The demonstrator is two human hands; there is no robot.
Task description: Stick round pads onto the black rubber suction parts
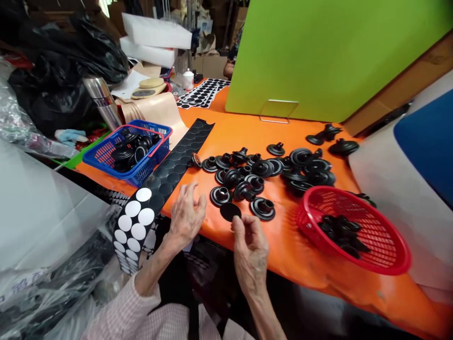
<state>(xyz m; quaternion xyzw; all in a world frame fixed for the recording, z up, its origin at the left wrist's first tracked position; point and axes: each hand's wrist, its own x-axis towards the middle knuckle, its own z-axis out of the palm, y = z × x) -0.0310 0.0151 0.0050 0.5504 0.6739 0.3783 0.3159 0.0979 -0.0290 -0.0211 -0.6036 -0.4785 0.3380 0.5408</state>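
Observation:
Between thumb and fingers, my right hand (250, 245) pinches the edge of a flat black disc (230, 211) above the orange table. My left hand (187, 212) has its fingers apart and holds nothing; it is beside the sticker strip. That long black strip (166, 177) of round stickers runs down over the table's front edge, with white circles showing on its lower part. Several black round parts with raised necks (262, 208) lie just beyond the disc. One more part (195, 161) rests tilted at the strip's right edge.
A blue basket (141, 177) of black parts is at left, beside a metal flask (102, 101). At right is a red basket (354, 231) with black pieces. A green board (318, 56) stands behind the parts. Across the table, a person's arm (229, 70) shows.

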